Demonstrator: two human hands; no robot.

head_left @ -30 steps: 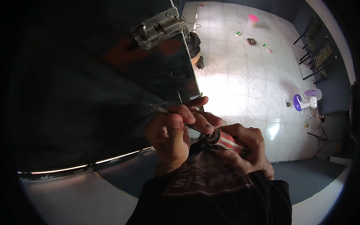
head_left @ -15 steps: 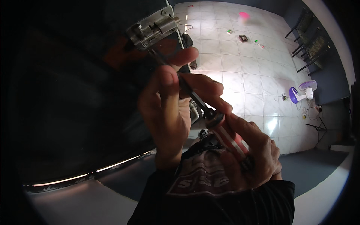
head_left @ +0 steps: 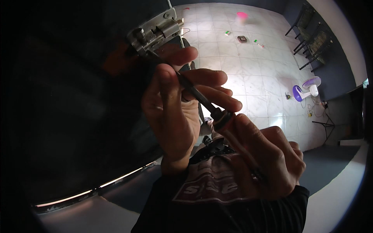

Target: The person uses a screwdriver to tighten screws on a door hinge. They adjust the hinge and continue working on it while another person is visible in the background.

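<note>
A screwdriver (head_left: pixel 201 98) with a dark shaft and a reddish handle slants from lower right to upper left. My right hand (head_left: pixel 274 161) is wrapped around its handle, covering most of it. Higher up, my left hand (head_left: pixel 173 112) steadies the shaft between thumb and fingers, the other fingers spread loosely alongside. The tip reaches the lower edge of a metal slide bolt (head_left: pixel 161 32) on a dark door (head_left: pixel 81 101); whether it sits in a screw I cannot tell. A screw head (head_left: pixel 167 15) shows near the bolt's upper corner.
White tiles (head_left: pixel 252 66) cover the floor at right. A purple and white fan (head_left: pixel 307 89) stands by the wall, below dark chairs (head_left: pixel 316 44). Farther off are a pink object (head_left: pixel 241 15), a dark box (head_left: pixel 242 39) and small green and white items.
My right hand has turned on the handle, its knuckles shifting right, and less of the handle's striping shows. My left hand stays on the shaft. The whole view has shifted slightly.
</note>
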